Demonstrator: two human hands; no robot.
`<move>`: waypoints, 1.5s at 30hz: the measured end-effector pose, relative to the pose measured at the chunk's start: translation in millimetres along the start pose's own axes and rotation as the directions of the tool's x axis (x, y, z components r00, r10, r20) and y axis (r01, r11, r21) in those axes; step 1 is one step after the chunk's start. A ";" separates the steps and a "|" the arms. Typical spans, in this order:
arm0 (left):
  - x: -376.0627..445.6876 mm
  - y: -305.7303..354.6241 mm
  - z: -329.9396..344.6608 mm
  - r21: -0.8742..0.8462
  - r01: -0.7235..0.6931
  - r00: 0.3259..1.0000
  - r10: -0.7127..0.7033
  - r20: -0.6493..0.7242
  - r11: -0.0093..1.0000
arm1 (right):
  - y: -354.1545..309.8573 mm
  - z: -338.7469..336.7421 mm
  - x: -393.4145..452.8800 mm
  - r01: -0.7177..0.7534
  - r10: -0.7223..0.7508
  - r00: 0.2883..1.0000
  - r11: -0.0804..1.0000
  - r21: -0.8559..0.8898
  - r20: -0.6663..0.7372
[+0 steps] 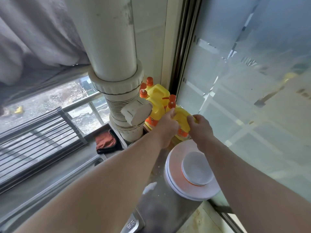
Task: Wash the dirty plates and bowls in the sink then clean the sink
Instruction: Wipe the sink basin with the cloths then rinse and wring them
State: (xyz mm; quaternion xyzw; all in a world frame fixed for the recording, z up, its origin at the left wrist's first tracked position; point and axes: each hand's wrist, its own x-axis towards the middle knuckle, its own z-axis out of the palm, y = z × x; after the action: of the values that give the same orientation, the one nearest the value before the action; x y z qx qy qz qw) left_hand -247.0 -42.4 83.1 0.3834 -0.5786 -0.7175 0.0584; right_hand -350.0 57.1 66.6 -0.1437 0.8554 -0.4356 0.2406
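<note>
Reaching to the frame's centre, you grip the yellow detergent bottle (182, 116) with both left hand (167, 126) and right hand (199, 126), while stacked plates (175, 180) and bowl (197, 168) at lower right look clean, so probably sink (55, 184) cleaning remains.

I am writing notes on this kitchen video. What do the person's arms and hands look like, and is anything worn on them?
Both forearms are bare as far as the picture shows: no sleeve comes into view. The left hand and the right hand wear no gloves. I see no watch, bracelet or ring, though the fingers are partly hidden. A patch of white foam shows beside the left forearm; I cannot tell whether it lies on the arm.
</note>
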 end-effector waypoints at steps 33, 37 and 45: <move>-297.0 -304.7 -186.7 -0.495 0.232 0.619 -0.519 -0.589 0.838 | 6.0 344.0 -87.0 0.634 -0.292 0.753 0.563 -0.530 0.590; -288.4 -298.4 -189.9 -0.394 0.181 0.637 -0.413 -0.651 0.901 | -6.5 326.0 -126.5 0.466 -0.259 0.748 0.861 -0.205 0.611; -272.8 -220.8 -198.8 0.034 -0.082 0.762 0.084 -0.642 0.996 | -1.4 262.3 -245.8 -0.153 -0.099 0.565 0.963 0.221 0.819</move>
State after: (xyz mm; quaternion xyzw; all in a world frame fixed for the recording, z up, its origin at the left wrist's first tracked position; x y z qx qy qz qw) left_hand 145.9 16.8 14.3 0.5800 -0.5413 -0.5385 0.2840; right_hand -2.0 -9.1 5.7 -0.2831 0.5792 -0.4255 0.6351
